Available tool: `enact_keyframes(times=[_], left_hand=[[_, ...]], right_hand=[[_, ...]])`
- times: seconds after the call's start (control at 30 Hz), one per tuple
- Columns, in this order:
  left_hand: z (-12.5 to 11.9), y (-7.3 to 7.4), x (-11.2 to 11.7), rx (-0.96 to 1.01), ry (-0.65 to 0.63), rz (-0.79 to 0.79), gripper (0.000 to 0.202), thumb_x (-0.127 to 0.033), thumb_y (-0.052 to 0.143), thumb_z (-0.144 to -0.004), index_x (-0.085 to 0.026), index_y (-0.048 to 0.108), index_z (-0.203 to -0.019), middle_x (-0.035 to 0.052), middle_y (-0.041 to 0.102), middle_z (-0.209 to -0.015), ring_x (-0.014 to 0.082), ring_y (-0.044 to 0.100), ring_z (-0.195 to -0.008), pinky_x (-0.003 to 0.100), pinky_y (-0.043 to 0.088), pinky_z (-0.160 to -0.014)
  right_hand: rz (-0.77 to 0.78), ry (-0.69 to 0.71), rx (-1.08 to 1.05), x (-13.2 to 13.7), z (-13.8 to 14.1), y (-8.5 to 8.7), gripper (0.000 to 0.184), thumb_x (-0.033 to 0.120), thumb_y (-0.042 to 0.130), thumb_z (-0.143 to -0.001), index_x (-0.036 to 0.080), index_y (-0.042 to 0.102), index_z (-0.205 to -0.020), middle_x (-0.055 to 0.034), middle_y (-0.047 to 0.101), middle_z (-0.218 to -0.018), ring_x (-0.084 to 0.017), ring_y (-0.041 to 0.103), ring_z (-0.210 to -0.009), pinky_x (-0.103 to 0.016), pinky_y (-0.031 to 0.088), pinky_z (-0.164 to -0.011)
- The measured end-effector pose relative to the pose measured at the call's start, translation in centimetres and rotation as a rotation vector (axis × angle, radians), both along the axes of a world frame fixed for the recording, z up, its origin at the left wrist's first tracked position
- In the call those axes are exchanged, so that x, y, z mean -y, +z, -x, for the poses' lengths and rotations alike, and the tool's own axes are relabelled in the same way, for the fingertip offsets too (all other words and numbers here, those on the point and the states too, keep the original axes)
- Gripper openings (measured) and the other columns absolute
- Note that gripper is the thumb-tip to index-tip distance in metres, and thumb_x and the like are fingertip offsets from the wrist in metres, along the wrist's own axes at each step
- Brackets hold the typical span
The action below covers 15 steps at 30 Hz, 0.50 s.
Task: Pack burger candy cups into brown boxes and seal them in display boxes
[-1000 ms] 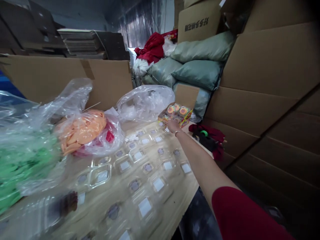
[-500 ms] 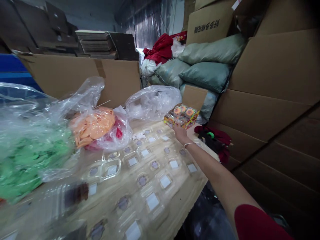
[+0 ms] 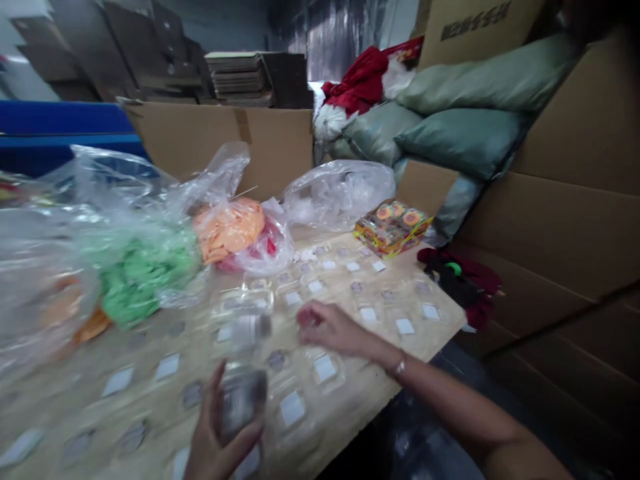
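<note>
My left hand (image 3: 220, 430), low in the middle, is wrapped around a short stack of clear plastic trays (image 3: 243, 397), blurred by motion. Another clear, smeared shape (image 3: 247, 330) shows just above the stack; whether it belongs to it I cannot tell. My right hand (image 3: 333, 327) hovers over the table to the right of the stack, fingers curled and blurred; anything in them cannot be made out. Rows of clear trays lie across the table, some over white squares (image 3: 291, 408), others over dark greyish patches (image 3: 276, 360).
A display box (image 3: 393, 228) of packaged items stands at the table's far right corner. Plastic bags hold green pieces (image 3: 143, 277) and orange pieces (image 3: 233, 227) at the left. Behind are a clear bag (image 3: 343, 193), a large carton (image 3: 280, 137) and stuffed sacks (image 3: 465, 140).
My right hand has drawn back from the display box toward the table's middle. My left hand has come into view around the tray stack. The view has swung left.
</note>
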<state>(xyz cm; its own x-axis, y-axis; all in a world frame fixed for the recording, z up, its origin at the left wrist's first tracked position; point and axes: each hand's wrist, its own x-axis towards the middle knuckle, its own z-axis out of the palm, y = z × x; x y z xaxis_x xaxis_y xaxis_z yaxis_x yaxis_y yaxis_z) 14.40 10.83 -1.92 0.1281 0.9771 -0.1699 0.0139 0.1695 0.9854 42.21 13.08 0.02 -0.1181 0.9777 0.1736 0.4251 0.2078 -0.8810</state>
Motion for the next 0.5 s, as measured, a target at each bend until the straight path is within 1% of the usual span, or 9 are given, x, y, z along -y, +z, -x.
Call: enact_keyframes(times=[0.03, 0.07, 0.1, 0.13, 0.2, 0.23, 0.33, 0.4, 0.5], left_hand=[[-0.7, 0.1, 0.6, -0.009, 0.003, -0.010, 0.107, -0.044, 0.091, -0.051, -0.028, 0.044, -0.145, 0.0075, 0.064, -0.125, 0.0342, 0.061, -0.116, 0.037, 0.054, -0.090], [-1.3, 0.3, 1.2, -0.011, 0.001, -0.025, 0.110, -0.047, 0.089, -0.051, -0.027, 0.040, -0.147, 0.0094, 0.062, -0.128, 0.0349, 0.060, -0.118, 0.039, 0.053, -0.092], [-1.7, 0.4, 1.7, -0.012, 0.000, -0.040, 0.111, -0.048, 0.088, -0.052, -0.025, 0.038, -0.148, 0.0111, 0.061, -0.131, 0.0352, 0.058, -0.120, 0.040, 0.052, -0.095], [-1.7, 0.5, 2.2, -0.008, -0.009, -0.048, 0.111, -0.048, 0.087, -0.053, -0.023, 0.037, -0.149, 0.0129, 0.059, -0.133, 0.0355, 0.057, -0.122, 0.042, 0.050, -0.098], [-0.9, 0.5, 3.2, -0.005, -0.034, -0.034, 0.111, -0.046, 0.088, -0.053, -0.021, 0.036, -0.149, 0.0145, 0.057, -0.135, 0.0352, 0.056, -0.123, 0.043, 0.047, -0.103], [-0.2, 0.4, 3.8, 0.005, -0.050, -0.017, 0.111, -0.043, 0.088, -0.053, -0.021, 0.037, -0.148, 0.0144, 0.057, -0.135, 0.0350, 0.056, -0.123, 0.043, 0.046, -0.103], [2.4, -0.1, 5.8, 0.074, -0.057, 0.053, 0.105, -0.040, 0.087, -0.057, -0.025, 0.038, -0.148, 0.0112, 0.057, -0.135, 0.0331, 0.057, -0.122, 0.039, 0.048, -0.101], [3.6, -0.3, 7.1, 0.112, -0.046, 0.078, 0.100, -0.040, 0.085, -0.061, -0.027, 0.038, -0.149, 0.0101, 0.059, -0.133, 0.0323, 0.058, -0.120, 0.039, 0.049, -0.100], [4.4, 0.0, 8.4, 0.097, -0.109, 0.058, 0.105, -0.039, 0.085, -0.062, -0.026, 0.032, -0.152, 0.0114, 0.060, -0.130, 0.0325, 0.060, -0.117, 0.041, 0.049, -0.100]], right_hand=[[0.026, 0.053, -0.125, 1.5, 2.9, -0.2, 0.050, 0.046, 0.075, -0.082, 0.019, 0.056, -0.120, -0.0070, 0.067, -0.110, -0.019, 0.063, -0.095, -0.032, 0.050, -0.083], [0.074, 0.065, -0.238, 2.9, 5.3, -0.3, 0.062, 0.049, 0.077, -0.079, 0.020, 0.051, -0.127, -0.0077, 0.065, -0.113, -0.019, 0.063, -0.094, -0.033, 0.051, -0.081], [0.124, 0.047, -0.334, 4.1, 7.3, -0.6, 0.071, 0.050, 0.079, -0.076, 0.020, 0.047, -0.131, -0.0085, 0.063, -0.115, -0.019, 0.063, -0.094, -0.034, 0.051, -0.080], [0.175, 0.014, -0.409, 5.1, 8.8, -0.8, 0.073, 0.051, 0.079, -0.075, 0.020, 0.045, -0.132, -0.0090, 0.062, -0.116, -0.019, 0.062, -0.093, -0.034, 0.051, -0.079], [0.244, -0.041, -0.491, 6.6, 10.7, -1.3, 0.068, 0.051, 0.078, -0.075, 0.020, 0.047, -0.127, -0.0090, 0.061, -0.115, -0.018, 0.062, -0.091, -0.034, 0.051, -0.078], [0.250, -0.053, -0.496, 7.3, 11.4, -1.5, 0.063, 0.049, 0.077, -0.076, 0.020, 0.048, -0.125, -0.0089, 0.061, -0.115, -0.019, 0.062, -0.091, -0.034, 0.051, -0.078], [0.205, -0.123, -0.394, 9.4, 12.9, -2.1, 0.044, 0.033, 0.064, -0.085, 0.020, 0.049, -0.124, -0.0095, 0.063, -0.117, -0.020, 0.062, -0.095, -0.036, 0.050, -0.083], [0.208, -0.210, -0.308, 10.9, 13.7, -2.5, 0.043, 0.022, 0.056, -0.086, 0.020, 0.046, -0.127, -0.0098, 0.065, -0.117, -0.021, 0.063, -0.095, -0.037, 0.050, -0.084], [0.215, -0.289, -0.258, 12.2, 14.5, -3.1, 0.046, 0.018, 0.050, -0.087, 0.019, 0.042, -0.132, -0.0097, 0.068, -0.112, -0.022, 0.064, -0.095, -0.039, 0.050, -0.084]])
